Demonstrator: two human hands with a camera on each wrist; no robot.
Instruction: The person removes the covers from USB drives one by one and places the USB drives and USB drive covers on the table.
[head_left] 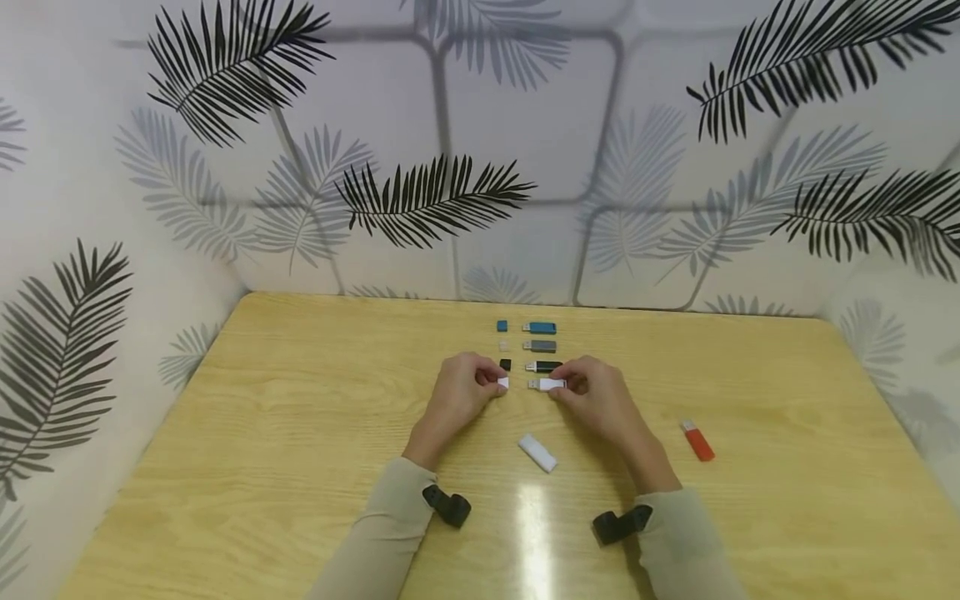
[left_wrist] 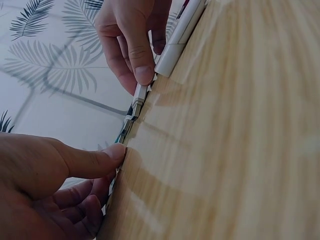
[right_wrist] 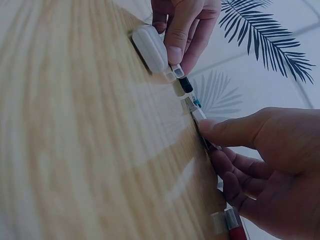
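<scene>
Background: pale wall [head_left: 517,125] with dark and grey leaf print. Surface: table [head_left: 300,400], yellow wood grain, a streak of glare at the near side.

Column of caps, far to near: blue cap [head_left: 502,326]; clear cap [head_left: 503,345]; black cap [head_left: 506,364]; white cap [head_left: 503,382].

Column of drives, just right of the caps, plugs toward them, far to near: blue drive [head_left: 540,328]; grey drive [head_left: 540,346]; black drive [head_left: 543,367]; white drive [head_left: 551,384]. A gap divides each cap from its drive.

Left hand [head_left: 461,387]: thumb and finger pinching the white cap, near end of its column.

Right hand [head_left: 600,396]: thumb and finger pinching the white drive at its rear, plug free, just nearer than the black drive.

Apart: white stick [head_left: 537,452], lying slantwise between the forearms; red drive [head_left: 698,442], tilted, right of the right forearm.

Handling note (judgement): a light pinch suits such small pieces. Best to square the white drive with the black drive, match the row spacing, and hold the white cap level opposite the plug. Fingertips pass very near the black pair; lifting them straight up should avoid a nudge.
</scene>
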